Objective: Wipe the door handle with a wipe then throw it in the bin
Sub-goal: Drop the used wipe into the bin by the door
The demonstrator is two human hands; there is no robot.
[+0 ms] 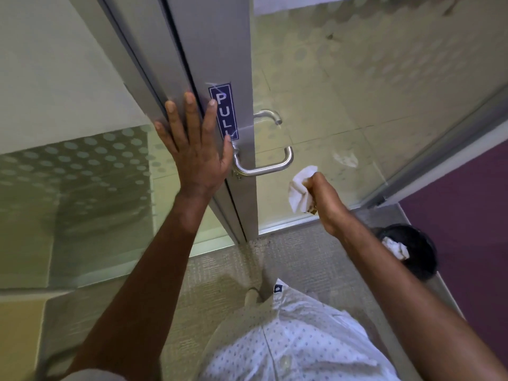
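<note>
Steel handle free — left hand flat on door edge, right hand clutching wipe.

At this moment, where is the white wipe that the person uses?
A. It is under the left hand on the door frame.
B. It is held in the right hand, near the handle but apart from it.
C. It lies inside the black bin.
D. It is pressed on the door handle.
B: the right hand grips the crumpled wipe just right of and below the door handle, with a gap between them.
</note>
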